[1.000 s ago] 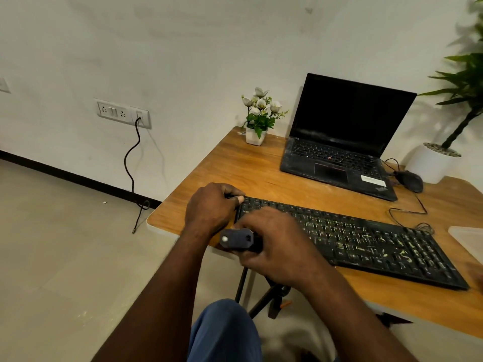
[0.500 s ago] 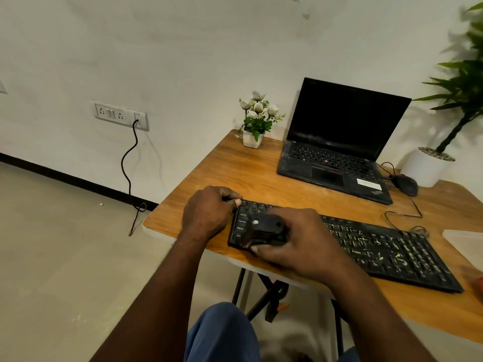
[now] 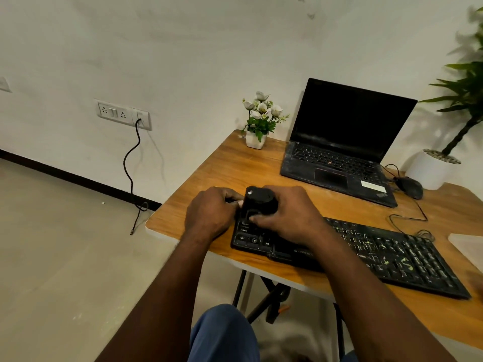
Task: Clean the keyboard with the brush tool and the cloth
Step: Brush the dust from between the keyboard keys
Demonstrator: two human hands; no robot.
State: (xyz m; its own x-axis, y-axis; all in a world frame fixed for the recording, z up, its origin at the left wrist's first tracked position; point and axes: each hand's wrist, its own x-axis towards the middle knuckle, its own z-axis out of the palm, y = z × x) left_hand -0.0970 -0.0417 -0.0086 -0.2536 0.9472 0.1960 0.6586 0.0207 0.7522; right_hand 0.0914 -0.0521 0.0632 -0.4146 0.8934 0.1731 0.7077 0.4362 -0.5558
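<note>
A long black keyboard lies across the wooden table, its right half flecked with pale debris. My right hand grips a dark brush tool and holds it over the keyboard's far left keys. My left hand curls round the keyboard's left end, fingers at its top corner. The brush's bristles are hidden under the tool and my hand. A pale cloth shows partly at the right edge.
A black laptop stands open at the back, with a mouse and its cable to its right. A small white flower pot sits back left, a larger potted plant back right. The table's near-left edge is close to my left hand.
My right hand has carried the brush tool from off the keyboard's front left corner up across the left keys to the far row. My left hand stays on the keyboard's left end.
</note>
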